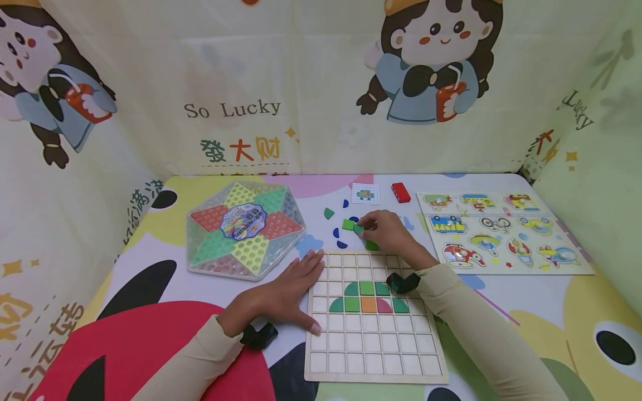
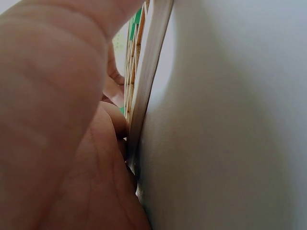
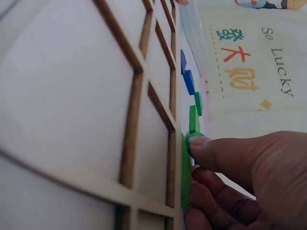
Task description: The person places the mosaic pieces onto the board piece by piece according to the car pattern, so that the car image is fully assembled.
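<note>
A wooden grid board (image 1: 363, 365) lies in front of me with green, orange and pink pieces set in its upper middle cells. Along its left edge rests my left hand (image 1: 281, 295), fingers stretched out and thumb on the frame; the left wrist view shows them against the board's rim (image 2: 149, 72). Beyond the far edge, my right hand (image 1: 391, 233) pinches a dark green quarter-circle piece (image 3: 191, 144) between thumb and fingers. Near it lie light green square pieces (image 1: 348, 224) and several blue pieces (image 1: 342, 244). Another dark green piece (image 1: 328, 213) sits farther left.
At the left lies a hexagonal Chinese checkers box (image 1: 200, 253). A puzzle board with vehicle pictures (image 1: 506, 265) lies at the right. Behind the loose pieces are a pattern card (image 1: 365, 193) and a red block (image 1: 400, 192). A printed curtain hangs behind the table.
</note>
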Demonstrator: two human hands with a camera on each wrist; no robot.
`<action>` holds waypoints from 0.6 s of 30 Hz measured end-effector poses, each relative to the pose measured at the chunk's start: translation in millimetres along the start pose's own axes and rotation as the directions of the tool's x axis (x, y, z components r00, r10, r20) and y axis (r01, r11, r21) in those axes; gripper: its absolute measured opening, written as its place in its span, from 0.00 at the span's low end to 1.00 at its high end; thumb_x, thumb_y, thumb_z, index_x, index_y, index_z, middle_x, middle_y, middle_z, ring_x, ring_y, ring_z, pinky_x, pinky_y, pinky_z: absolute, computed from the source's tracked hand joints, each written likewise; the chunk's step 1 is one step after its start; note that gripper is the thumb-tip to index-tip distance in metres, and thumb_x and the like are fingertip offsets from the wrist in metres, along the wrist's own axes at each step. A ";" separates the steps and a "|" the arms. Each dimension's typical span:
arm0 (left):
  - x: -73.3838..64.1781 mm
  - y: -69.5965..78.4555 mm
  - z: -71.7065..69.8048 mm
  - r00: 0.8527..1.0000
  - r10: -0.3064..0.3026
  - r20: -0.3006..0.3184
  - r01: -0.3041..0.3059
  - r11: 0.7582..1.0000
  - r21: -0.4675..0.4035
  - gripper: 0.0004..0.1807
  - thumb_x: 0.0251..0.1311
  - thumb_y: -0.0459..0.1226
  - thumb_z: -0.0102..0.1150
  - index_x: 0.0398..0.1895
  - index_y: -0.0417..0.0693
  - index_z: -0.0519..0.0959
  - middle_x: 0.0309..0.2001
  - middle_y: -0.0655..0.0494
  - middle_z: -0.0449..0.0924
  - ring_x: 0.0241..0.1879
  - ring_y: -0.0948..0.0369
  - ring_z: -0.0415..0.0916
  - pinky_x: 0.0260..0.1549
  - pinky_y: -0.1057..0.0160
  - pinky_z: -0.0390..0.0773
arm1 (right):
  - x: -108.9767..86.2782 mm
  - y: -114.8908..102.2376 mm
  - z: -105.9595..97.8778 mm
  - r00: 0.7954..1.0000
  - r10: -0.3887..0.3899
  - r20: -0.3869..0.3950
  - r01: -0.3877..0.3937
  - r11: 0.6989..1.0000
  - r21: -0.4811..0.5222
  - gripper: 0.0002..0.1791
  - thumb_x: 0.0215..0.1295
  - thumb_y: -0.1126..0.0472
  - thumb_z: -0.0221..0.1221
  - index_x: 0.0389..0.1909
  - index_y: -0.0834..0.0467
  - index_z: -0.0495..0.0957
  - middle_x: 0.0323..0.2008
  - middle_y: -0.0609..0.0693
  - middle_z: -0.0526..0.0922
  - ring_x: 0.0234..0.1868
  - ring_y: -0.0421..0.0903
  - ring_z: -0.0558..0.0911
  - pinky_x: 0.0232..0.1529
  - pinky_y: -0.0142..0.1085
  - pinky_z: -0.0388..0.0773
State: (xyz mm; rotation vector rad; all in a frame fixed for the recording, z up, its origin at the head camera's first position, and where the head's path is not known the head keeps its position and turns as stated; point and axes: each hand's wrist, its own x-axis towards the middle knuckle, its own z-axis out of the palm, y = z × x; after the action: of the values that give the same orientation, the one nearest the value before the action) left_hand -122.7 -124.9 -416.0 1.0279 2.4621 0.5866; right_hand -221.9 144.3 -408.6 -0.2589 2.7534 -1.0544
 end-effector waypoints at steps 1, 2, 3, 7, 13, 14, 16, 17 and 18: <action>0.0 0.1 0.0 1.000 -0.001 0.000 0.001 1.000 0.000 0.68 0.43 0.64 0.68 0.78 0.43 0.41 0.78 0.53 0.29 0.75 0.55 0.22 0.70 0.48 0.31 | -0.6 0.0 0.3 1.000 -0.003 -0.010 0.003 1.000 0.005 0.13 0.63 0.66 0.64 0.48 0.61 0.82 0.42 0.54 0.81 0.44 0.51 0.76 0.47 0.41 0.76; 0.0 0.1 0.0 1.000 -0.001 0.000 0.001 1.000 -0.001 0.67 0.43 0.64 0.68 0.78 0.43 0.41 0.78 0.53 0.29 0.75 0.55 0.22 0.70 0.48 0.31 | -1.3 0.0 0.3 1.000 -0.009 -0.019 0.009 1.000 0.010 0.13 0.62 0.66 0.65 0.48 0.61 0.82 0.41 0.54 0.82 0.43 0.51 0.76 0.45 0.41 0.76; 0.0 0.0 0.0 1.000 -0.001 -0.001 0.001 1.000 0.000 0.67 0.43 0.64 0.68 0.78 0.43 0.41 0.78 0.53 0.29 0.75 0.55 0.22 0.70 0.48 0.31 | -1.9 0.1 0.2 1.000 -0.013 -0.027 0.013 1.000 0.016 0.13 0.62 0.66 0.65 0.48 0.61 0.82 0.39 0.53 0.82 0.42 0.51 0.76 0.44 0.40 0.76; -0.5 -0.9 0.5 1.000 -0.001 -0.004 0.001 1.000 0.000 0.67 0.43 0.64 0.69 0.78 0.43 0.42 0.78 0.53 0.29 0.75 0.55 0.22 0.70 0.48 0.31 | -3.2 0.3 -0.4 0.999 -0.010 -0.034 0.011 0.999 0.031 0.14 0.61 0.67 0.66 0.48 0.61 0.81 0.37 0.53 0.80 0.40 0.51 0.75 0.42 0.39 0.75; -0.5 -1.0 0.8 1.000 -0.003 -0.003 0.003 1.000 0.000 0.67 0.43 0.65 0.68 0.78 0.43 0.42 0.78 0.53 0.28 0.75 0.56 0.21 0.70 0.48 0.31 | -3.1 -0.1 -0.8 0.999 0.014 -0.036 -0.012 0.999 0.052 0.12 0.61 0.66 0.66 0.46 0.61 0.82 0.40 0.54 0.81 0.42 0.51 0.77 0.44 0.39 0.77; -0.5 -0.9 0.8 1.000 -0.003 -0.002 0.003 1.000 -0.001 0.67 0.43 0.65 0.68 0.78 0.43 0.41 0.78 0.53 0.28 0.75 0.56 0.21 0.70 0.49 0.31 | -3.1 -0.4 -0.7 0.999 0.018 -0.038 -0.016 0.998 0.054 0.12 0.61 0.66 0.66 0.45 0.60 0.82 0.41 0.54 0.82 0.42 0.50 0.77 0.45 0.39 0.77; -0.3 -0.7 0.5 1.000 -0.002 -0.001 0.002 1.000 -0.002 0.67 0.43 0.65 0.68 0.78 0.43 0.41 0.78 0.54 0.28 0.75 0.56 0.21 0.70 0.49 0.31 | -3.5 -1.2 -0.6 0.999 0.023 -0.042 -0.020 0.998 0.058 0.10 0.61 0.65 0.65 0.44 0.60 0.82 0.41 0.53 0.82 0.42 0.50 0.78 0.45 0.39 0.78; -0.2 -0.6 0.5 1.000 0.000 0.000 0.000 1.000 -0.003 0.67 0.44 0.65 0.68 0.78 0.43 0.41 0.78 0.53 0.28 0.75 0.56 0.21 0.70 0.49 0.31 | -3.8 -1.3 -0.6 0.999 0.023 -0.047 -0.020 0.998 0.055 0.10 0.62 0.65 0.65 0.44 0.60 0.82 0.41 0.53 0.83 0.42 0.50 0.78 0.45 0.38 0.77; 0.0 -0.4 0.4 1.000 0.000 0.001 0.000 1.000 -0.002 0.67 0.44 0.65 0.68 0.78 0.43 0.41 0.78 0.53 0.28 0.75 0.56 0.21 0.70 0.49 0.31 | -4.6 -1.7 -1.0 0.999 0.016 -0.050 -0.014 0.999 0.051 0.10 0.62 0.65 0.65 0.45 0.60 0.82 0.40 0.53 0.82 0.41 0.50 0.77 0.43 0.38 0.77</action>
State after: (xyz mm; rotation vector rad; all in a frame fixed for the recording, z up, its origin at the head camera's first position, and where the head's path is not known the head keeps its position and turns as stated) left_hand -122.7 -125.1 -416.5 1.0273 2.4596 0.5885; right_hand -217.5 144.8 -406.2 -0.2071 2.7635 -1.1404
